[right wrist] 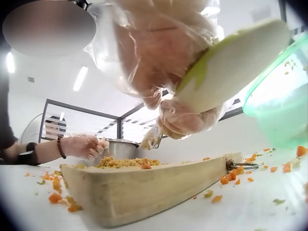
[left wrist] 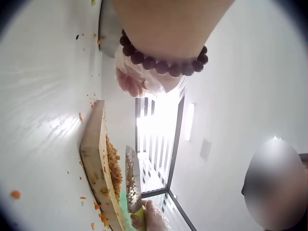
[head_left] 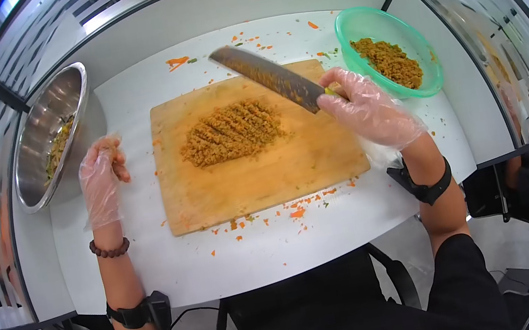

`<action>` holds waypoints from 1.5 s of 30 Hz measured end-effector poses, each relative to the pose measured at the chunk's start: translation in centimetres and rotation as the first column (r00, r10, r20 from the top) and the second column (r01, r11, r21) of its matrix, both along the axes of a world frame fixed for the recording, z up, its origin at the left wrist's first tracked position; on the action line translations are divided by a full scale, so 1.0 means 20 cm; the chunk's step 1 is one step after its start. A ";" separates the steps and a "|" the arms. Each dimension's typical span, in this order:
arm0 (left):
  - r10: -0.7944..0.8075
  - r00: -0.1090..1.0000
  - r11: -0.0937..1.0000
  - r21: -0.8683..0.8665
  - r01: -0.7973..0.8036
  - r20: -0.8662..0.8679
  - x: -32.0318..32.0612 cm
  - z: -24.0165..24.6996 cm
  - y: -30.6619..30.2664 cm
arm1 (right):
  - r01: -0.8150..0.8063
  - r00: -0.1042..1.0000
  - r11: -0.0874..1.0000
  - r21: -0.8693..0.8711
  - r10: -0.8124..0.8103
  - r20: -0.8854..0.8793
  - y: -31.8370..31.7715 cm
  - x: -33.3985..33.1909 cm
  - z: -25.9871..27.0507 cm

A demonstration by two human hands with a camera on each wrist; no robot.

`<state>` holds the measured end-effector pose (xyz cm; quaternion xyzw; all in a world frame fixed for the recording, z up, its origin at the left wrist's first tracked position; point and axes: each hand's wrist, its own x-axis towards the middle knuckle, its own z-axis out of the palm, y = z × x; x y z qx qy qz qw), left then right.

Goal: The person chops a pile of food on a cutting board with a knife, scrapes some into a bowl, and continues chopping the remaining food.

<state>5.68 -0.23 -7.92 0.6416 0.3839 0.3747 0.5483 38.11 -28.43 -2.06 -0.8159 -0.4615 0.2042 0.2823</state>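
Observation:
In a clear plastic glove, my right hand (head_left: 370,109) grips a kitchen knife (head_left: 271,80) by its white and green handle (right wrist: 236,67). Its broad blade, smeared with bits of food, is raised over the back of the wooden cutting board (head_left: 261,186). Finely chopped orange-brown filling (head_left: 231,132) lies in a ridged patch on the board. My left hand (head_left: 103,171), gloved too, hovers left of the board beside the steel bowl (head_left: 83,90), fingers loosely curled with nothing held. Crumbs stick to its fingertips (right wrist: 102,143).
Inside the tilted steel bowl lies some chopped food (head_left: 60,149). A green plastic basin (head_left: 346,32) at the back right contains more chopped filling (head_left: 387,60). Orange and green scraps (head_left: 297,213) litter the white table (head_left: 156,267) around the board. Low partitions (head_left: 237,2) enclose the table.

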 end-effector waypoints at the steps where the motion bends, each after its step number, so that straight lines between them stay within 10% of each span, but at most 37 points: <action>1: 0.003 1.000 1.000 -0.006 -0.003 -0.003 0.00 0.00 0.00 | 0.006 1.000 1.000 0.005 -0.006 0.027 -0.01 0.01 0.00; 24: -0.067 0.997 0.997 -0.029 0.066 -0.048 0.05 0.01 -0.09 | -0.178 0.975 0.963 -0.203 0.144 -0.171 -0.02 -0.20 0.08; 36: -0.100 0.993 0.995 -0.027 0.099 -0.064 0.05 0.05 -0.13 | -0.300 0.949 0.940 0.161 0.311 -0.050 -0.03 -0.21 0.05; 39: -0.089 0.990 0.996 -0.028 0.086 -0.106 0.05 0.06 -0.13 | -0.411 0.899 0.902 0.133 0.377 0.224 -0.04 -0.15 -0.05; 45: -0.096 0.991 0.995 -0.050 0.091 -0.089 0.05 0.04 -0.12 | -0.383 0.924 0.893 0.235 0.369 0.100 -0.04 -0.18 -0.02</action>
